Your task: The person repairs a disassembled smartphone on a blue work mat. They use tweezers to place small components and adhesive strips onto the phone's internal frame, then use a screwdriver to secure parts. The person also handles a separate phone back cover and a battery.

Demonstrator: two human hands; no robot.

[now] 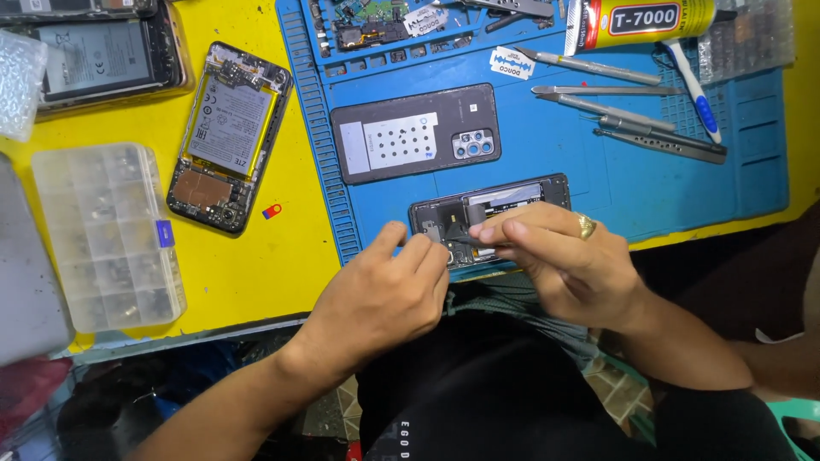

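At the near edge of a blue work mat [752, 128] on a yellow bench [282, 256], a person's two hands meet over an opened phone [487, 201] with its back removed. The left hand [376, 299] steadies the phone's left end, fingertips curled against it; the right hand [564, 260], ringed, pinches closed on a small dark part over the phone's middle. At twelve o'clock lies the detached back cover [414, 132]; at two o'clock, metal tweezers [658, 141]; at ten o'clock, a second stripped phone [226, 137]. Such exposed circuitry looks light, stiff and fragile, best held by the frame's edges.
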